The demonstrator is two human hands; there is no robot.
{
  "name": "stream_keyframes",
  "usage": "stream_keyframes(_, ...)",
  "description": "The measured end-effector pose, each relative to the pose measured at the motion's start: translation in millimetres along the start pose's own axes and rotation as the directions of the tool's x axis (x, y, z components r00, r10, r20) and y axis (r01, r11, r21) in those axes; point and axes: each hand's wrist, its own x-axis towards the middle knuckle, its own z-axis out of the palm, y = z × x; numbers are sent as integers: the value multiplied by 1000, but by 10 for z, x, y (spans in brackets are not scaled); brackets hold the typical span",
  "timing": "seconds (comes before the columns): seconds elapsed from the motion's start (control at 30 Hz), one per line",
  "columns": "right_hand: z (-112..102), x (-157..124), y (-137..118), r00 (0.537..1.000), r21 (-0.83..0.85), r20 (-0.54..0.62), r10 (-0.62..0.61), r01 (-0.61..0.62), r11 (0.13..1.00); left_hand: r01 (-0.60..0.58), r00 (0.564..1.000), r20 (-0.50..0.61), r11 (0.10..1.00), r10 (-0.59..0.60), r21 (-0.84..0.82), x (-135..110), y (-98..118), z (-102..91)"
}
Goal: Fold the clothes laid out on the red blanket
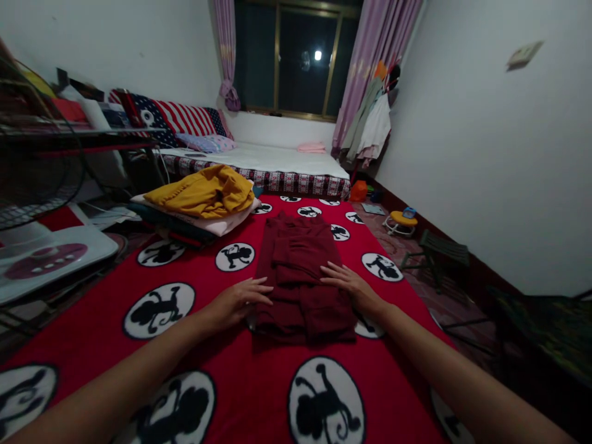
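Note:
A dark maroon garment (pixel 300 271), partly folded, lies lengthwise on a red blanket (pixel 203 345) printed with white circles and black monkey figures. My left hand (pixel 240 299) rests flat on the garment's left edge, fingers stretched out. My right hand (pixel 351 287) lies flat on its right edge, fingers spread and pointing inward. Neither hand grips the cloth.
A pile of folded clothes topped by a yellow garment (pixel 203 194) sits at the blanket's far left. A bed (pixel 277 163) stands under the window. Clothes hang at the right wall (pixel 370 126). A yellow stool (pixel 401 221) and a dark chair (pixel 439 250) stand on the floor at right.

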Motion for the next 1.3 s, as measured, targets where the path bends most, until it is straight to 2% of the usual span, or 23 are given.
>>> stream_keyframes(0.07, -43, 36, -67, 999, 52, -28, 15, -14, 999, -18, 998, -54, 1000, 18, -6, 11, 35, -11)
stream_keyframes(0.13, -114, 20, -216, 998, 112, -56, 37, -31, 993, -43, 996, -82, 999, 41, -22, -39, 179, -82)
stream_keyframes(0.3, -276, -232, -765, 997, 269, 46, 70, -79, 960, -6, 1000, -5, 995, 5, -98, -329, 823, -316)
stream_keyframes(0.37, -315, -285, -884, 987, 368, 57, 151, -161, 916, 34, 999, 14, 987, -33, -155, -338, 986, -403)
stream_keyframes(0.4, -333, -264, -889, 977, 434, 31, 209, -202, 878, 58, 998, -9, 979, -61, -198, -283, 1010, -454)
stream_keyframes(0.47, -362, -110, -778, 926, 563, -90, 366, -256, 786, 127, 976, -131, 943, -174, -308, -42, 932, -573)
stream_keyframes(0.5, -365, 14, -668, 875, 613, -165, 455, -270, 742, 158, 941, -223, 913, -255, -375, 131, 836, -633)
stream_keyframes(0.53, -354, 154, -533, 808, 646, -241, 537, -279, 711, 183, 886, -311, 876, -344, -446, 321, 712, -684)
stream_keyframes(0.57, -326, 298, -385, 733, 668, -289, 616, -306, 679, 210, 819, -375, 836, -434, -508, 514, 570, -718)
stream_keyframes(0.6, -279, 432, -237, 677, 696, -293, 675, -333, 636, 247, 743, -414, 790, -526, -561, 693, 420, -730)
stream_keyframes(0.67, -139, 626, 17, 573, 702, -272, 773, -432, 567, 425, 597, -347, 652, -723, -628, 959, 142, -673)
stream_keyframes(0.7, -54, 677, 109, 532, 676, -281, 799, -482, 558, 485, 558, -308, 604, -770, -632, 1033, 27, -605)
stream_keyframes(0.73, 30, 696, 173, 504, 642, -305, 808, -518, 565, 523, 551, -282, 589, -785, -616, 1068, -65, -517)
stream_keyframes(0.8, 174, 661, 223, 485, 571, -396, 780, -536, 623, 517, 618, -311, 672, -722, -530, 1040, -181, -314)
stream_keyframes(0.87, 256, 572, 192, 497, 524, -479, 724, -500, 690, 463, 694, -399, 795, -600, -392, 935, -216, -139)
stream_keyframes(0.93, 279, 476, 121, 513, 501, -523, 680, -460, 733, 425, 731, -465, 866, -499, -262, 813, -188, -42)
stream_keyframes(1.03, 267, 356, 18, 556, 510, -510, 657, -419, 751, 410, 779, -453, 899, -434, -157, 660, -87, -23)
stream_keyframes(1.1, 255, 291, -21, 587, 508, -473, 657, -428, 748, 430, 800, -409, 895, -440, -121, 582, -20, -35)
stream_keyframes(1.17, 238, 233, -32, 613, 488, -432, 661, -458, 743, 467, 802, -370, 878, -469, -102, 512, 21, -33)
stream_keyframes(1.3, 159, 92, 10, 628, 424, -403, 665, -516, 744, 526, 802, -298, 849, -517, -58, 382, 43, -37)
